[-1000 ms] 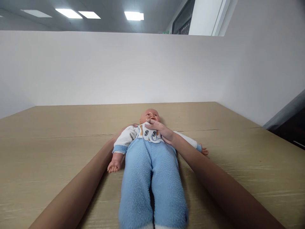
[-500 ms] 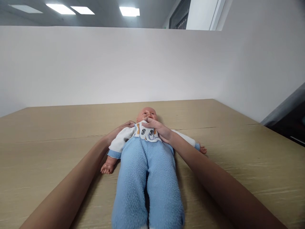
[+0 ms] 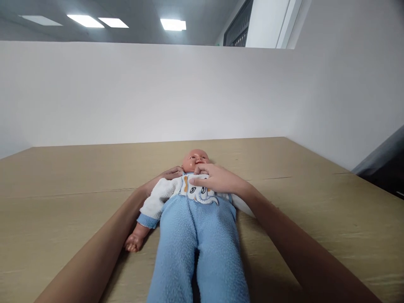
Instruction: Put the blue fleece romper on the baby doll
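A doll (image 3: pixel 193 216) in blue trousers (image 3: pixel 178 240) and a white top (image 3: pixel 160 194), face up on a wooden table (image 3: pixel 63 202), left hand (image 3: pixel 169 173) at its shoulder, right hand (image 3: pixel 219 179) across its upper chest (partly over an elephant picture (image 3: pixel 203 196)), white wall (image 3: pixel 158 92) behind, ceiling lights (image 3: pixel 173 24) above.

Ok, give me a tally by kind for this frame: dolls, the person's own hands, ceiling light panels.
Doll: 1
Hands: 2 (left hand, right hand)
Ceiling light panels: 4
Total: 7
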`<state>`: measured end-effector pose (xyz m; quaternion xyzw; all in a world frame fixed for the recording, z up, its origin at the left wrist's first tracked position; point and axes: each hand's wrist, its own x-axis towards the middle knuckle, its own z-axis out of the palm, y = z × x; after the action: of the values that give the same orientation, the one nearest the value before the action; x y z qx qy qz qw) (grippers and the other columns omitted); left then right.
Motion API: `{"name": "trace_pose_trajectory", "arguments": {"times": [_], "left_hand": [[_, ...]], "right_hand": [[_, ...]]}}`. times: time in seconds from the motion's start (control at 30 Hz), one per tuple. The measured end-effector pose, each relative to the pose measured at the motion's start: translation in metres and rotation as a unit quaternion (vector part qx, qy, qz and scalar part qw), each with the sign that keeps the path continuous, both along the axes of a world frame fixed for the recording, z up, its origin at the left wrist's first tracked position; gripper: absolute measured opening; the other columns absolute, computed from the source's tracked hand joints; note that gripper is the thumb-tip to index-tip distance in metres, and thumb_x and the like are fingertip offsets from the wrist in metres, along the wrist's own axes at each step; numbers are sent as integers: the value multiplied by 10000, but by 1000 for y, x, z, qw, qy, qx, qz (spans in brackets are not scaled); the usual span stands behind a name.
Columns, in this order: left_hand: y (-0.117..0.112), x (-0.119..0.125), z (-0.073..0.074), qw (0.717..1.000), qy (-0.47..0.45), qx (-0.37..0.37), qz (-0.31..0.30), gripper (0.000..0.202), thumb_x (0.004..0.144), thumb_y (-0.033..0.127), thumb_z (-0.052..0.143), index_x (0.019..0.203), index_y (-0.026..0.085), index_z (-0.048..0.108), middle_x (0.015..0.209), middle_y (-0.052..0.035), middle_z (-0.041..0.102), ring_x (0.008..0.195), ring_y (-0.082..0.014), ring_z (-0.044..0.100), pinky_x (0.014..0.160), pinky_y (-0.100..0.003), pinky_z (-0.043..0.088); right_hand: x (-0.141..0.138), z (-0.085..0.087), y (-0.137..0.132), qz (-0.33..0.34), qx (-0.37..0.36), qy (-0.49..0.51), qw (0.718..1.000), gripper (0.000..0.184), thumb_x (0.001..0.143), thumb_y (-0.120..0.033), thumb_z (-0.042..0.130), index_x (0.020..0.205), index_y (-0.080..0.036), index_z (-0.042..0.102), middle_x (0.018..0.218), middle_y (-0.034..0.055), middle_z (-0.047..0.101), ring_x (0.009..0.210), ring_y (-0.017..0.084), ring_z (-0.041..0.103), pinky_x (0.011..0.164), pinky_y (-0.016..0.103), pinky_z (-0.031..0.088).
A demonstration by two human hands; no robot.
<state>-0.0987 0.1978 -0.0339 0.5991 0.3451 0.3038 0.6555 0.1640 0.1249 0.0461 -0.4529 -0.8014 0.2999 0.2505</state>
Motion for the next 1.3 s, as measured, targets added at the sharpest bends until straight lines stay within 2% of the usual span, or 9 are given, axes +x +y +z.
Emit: {"name": "trace_pose_trajectory", "arguments": {"times": [0.13, 0.33, 0.5, 0.63, 0.87, 0.93, 1.03, 1.17, 1.3], "left_hand": [[-12, -7, 14, 999, 35, -10, -12, 463, 870, 564, 834, 1090, 206, 639, 1036, -24, 661, 871, -177, 611, 755, -286, 488], [-29, -30, 48, 952, 286, 106, 32, 581, 895, 701, 746, 1165, 196, 651, 1089, -51, 699, 998, -240, 608, 791, -284, 472], [-41, -40, 57, 948, 281, 122, -83, 587, 982, 706, 628, 1377, 271, 629, 1295, -56, 726, 1217, -259, 618, 978, -298, 495], [-43, -46, 57, 952, 259, 126, -102, 601, 960, 665, 685, 1431, 294, 659, 1460, -65, 688, 1354, -288, 576, 1112, -317, 450], [-47, -80, 64, 926, 368, 26, -79, 661, 781, 621, 842, 1289, 215, 725, 1177, -123, 778, 959, -263, 714, 684, -245, 526], [-47, -91, 67, 915, 395, -5, -79, 708, 747, 638, 863, 1296, 217, 709, 1190, -142, 778, 866, -256, 739, 654, -263, 542], [-44, -107, 72, 887, 456, -13, -72, 818, 695, 696, 881, 1321, 205, 690, 1227, -172, 775, 816, -277, 760, 696, -324, 576], [-41, -119, 87, 854, 514, 66, -38, 899, 676, 728, 884, 1369, 199, 662, 1312, -178, 757, 1046, -356, 756, 822, -359, 567], [-60, -77, 113, 856, 470, 214, 6, 732, 884, 774, 670, 1380, 237, 635, 1313, -141, 746, 1182, -347, 705, 921, -385, 552]], "right_hand": [[-3, -3, -3, -9, -8, -36, 999, 286, 941, -534, 739, 1012, -257, 736, 966, 59, 778, 882, 276, 683, 721, 345, 421], [-5, -1, -6, -15, 0, -38, 999, 266, 941, -515, 734, 956, -250, 728, 893, 53, 779, 831, 265, 679, 689, 337, 397], [-9, -2, -5, -38, 5, -52, 998, 256, 943, -493, 729, 900, -242, 737, 894, 57, 779, 868, 267, 690, 711, 334, 407], [-12, -7, -6, -62, 3, -52, 997, 266, 918, -506, 760, 920, -241, 738, 982, 68, 799, 917, 275, 691, 739, 336, 405], [-13, -15, -9, -113, 45, -65, 990, 344, 898, -571, 770, 936, -247, 663, 1006, 68, 781, 957, 281, 691, 767, 344, 412], [-8, -18, -12, -135, 79, -63, 986, 346, 891, -556, 783, 988, -249, 654, 1084, 79, 776, 1021, 292, 690, 825, 358, 446], [13, -25, -24, -159, 149, -66, 974, 312, 933, -490, 750, 1097, -239, 661, 1154, 92, 753, 1102, 299, 674, 962, 407, 478], [73, -49, -60, -172, 205, -103, 958, 390, 993, -510, 672, 1253, -219, 664, 1251, 142, 729, 1214, 346, 642, 1087, 489, 463], [137, -78, -102, -168, 182, -129, 960, 556, 942, -530, 732, 1420, -272, 611, 1373, 141, 693, 1255, 380, 635, 1106, 537, 473]]}}
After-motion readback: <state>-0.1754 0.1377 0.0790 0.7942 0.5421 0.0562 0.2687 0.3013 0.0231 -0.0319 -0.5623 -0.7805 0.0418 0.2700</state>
